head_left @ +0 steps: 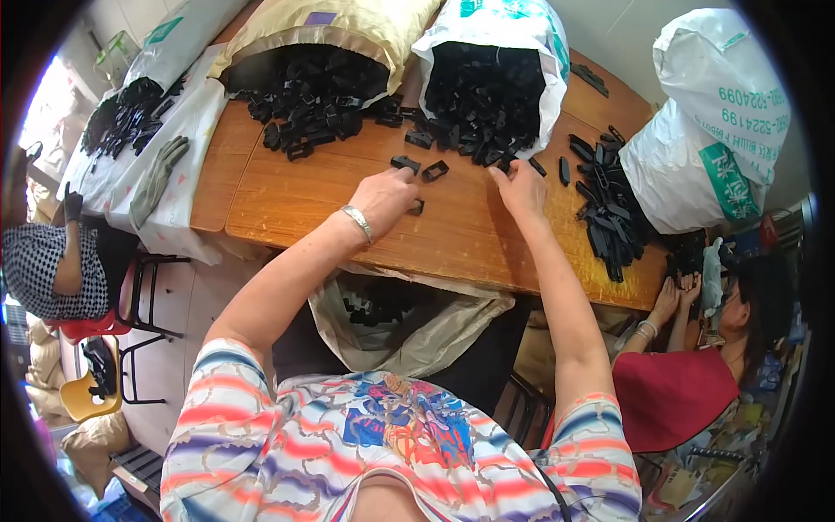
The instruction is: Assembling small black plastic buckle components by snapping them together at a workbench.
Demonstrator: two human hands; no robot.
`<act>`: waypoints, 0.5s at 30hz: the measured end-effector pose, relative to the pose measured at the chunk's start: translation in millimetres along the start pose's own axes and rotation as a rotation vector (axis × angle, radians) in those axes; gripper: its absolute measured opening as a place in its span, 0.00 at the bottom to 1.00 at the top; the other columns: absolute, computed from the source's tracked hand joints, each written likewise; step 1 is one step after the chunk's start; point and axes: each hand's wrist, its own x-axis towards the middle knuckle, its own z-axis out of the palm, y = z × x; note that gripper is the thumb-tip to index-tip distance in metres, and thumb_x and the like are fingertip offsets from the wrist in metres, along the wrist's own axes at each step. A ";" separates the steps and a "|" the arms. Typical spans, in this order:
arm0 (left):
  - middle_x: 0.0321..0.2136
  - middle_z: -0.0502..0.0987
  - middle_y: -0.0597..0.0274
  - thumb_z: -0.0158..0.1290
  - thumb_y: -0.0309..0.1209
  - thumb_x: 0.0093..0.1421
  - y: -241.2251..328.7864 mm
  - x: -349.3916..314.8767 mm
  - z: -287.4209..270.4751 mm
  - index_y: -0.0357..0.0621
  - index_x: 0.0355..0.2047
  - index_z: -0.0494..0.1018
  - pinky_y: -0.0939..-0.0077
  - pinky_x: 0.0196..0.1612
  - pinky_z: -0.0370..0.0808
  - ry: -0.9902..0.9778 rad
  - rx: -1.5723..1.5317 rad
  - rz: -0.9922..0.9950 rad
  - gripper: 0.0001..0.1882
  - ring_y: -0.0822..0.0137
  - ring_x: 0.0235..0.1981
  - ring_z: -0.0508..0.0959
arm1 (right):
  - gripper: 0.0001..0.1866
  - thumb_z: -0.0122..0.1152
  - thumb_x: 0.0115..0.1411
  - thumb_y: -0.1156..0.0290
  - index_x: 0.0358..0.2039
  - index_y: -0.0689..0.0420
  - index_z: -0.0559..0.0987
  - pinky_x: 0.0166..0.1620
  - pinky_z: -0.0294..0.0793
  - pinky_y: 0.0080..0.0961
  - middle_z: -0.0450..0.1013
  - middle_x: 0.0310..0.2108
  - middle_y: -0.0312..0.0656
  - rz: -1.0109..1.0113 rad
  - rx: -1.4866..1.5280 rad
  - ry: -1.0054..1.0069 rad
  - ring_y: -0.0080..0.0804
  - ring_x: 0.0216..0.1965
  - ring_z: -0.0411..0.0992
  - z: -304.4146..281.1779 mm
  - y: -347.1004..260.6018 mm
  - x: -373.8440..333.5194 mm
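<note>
glossy wood, hard plastic, creased weave

the table is wood, varnished to a soft gloss, its near edge worn and rougher. the parts look like hard moulded plastic, mostly dull, with small glints along their edges. the bars seem plastic too, smoother and a little shinier. the tan sack looks like woven plastic with a satin sheen; the right sack is similar, crinkled and slightly glossy. the lap sack is duller and deeply creased. the glove is matt cloth. the bracelet looks like polished metal. the shirt is soft, matt printed cloth. the yellow seat appears to be smooth plastic.
</note>
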 end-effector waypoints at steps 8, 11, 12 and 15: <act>0.38 0.78 0.55 0.59 0.30 0.54 -8.5 0.5 -12.0 0.44 0.36 0.79 0.62 0.45 0.75 -0.052 -0.273 -0.127 0.09 0.51 0.41 0.78 | 0.13 0.68 0.54 0.72 0.39 0.63 0.80 0.34 0.76 0.27 0.79 0.30 0.44 0.009 0.332 -0.111 0.33 0.28 0.77 7.4 -5.9 -14.9; 0.38 0.78 0.54 0.61 0.31 0.53 -22.6 -12.4 -9.3 0.41 0.38 0.79 0.62 0.45 0.75 -0.036 -0.381 -0.151 0.13 0.50 0.41 0.78 | 0.10 0.66 0.54 0.76 0.38 0.63 0.78 0.36 0.75 0.25 0.77 0.32 0.42 -0.176 0.550 -0.251 0.31 0.31 0.76 -2.7 -65.9 -54.2; 0.38 0.78 0.53 0.62 0.32 0.52 -24.1 -18.5 -11.0 0.40 0.38 0.79 0.62 0.46 0.75 0.007 -0.420 -0.154 0.14 0.50 0.41 0.78 | 0.10 0.66 0.53 0.76 0.37 0.62 0.78 0.37 0.76 0.29 0.76 0.34 0.45 -0.229 0.583 -0.283 0.36 0.33 0.77 -5.0 -83.8 -61.9; 0.36 0.77 0.52 0.64 0.33 0.49 -17.0 -26.7 -12.3 0.38 0.38 0.79 0.62 0.46 0.74 0.053 -0.383 -0.151 0.16 0.51 0.41 0.77 | 0.12 0.67 0.50 0.80 0.37 0.61 0.78 0.36 0.75 0.32 0.74 0.34 0.46 -0.392 0.538 -0.251 0.43 0.33 0.75 5.8 -96.8 -67.1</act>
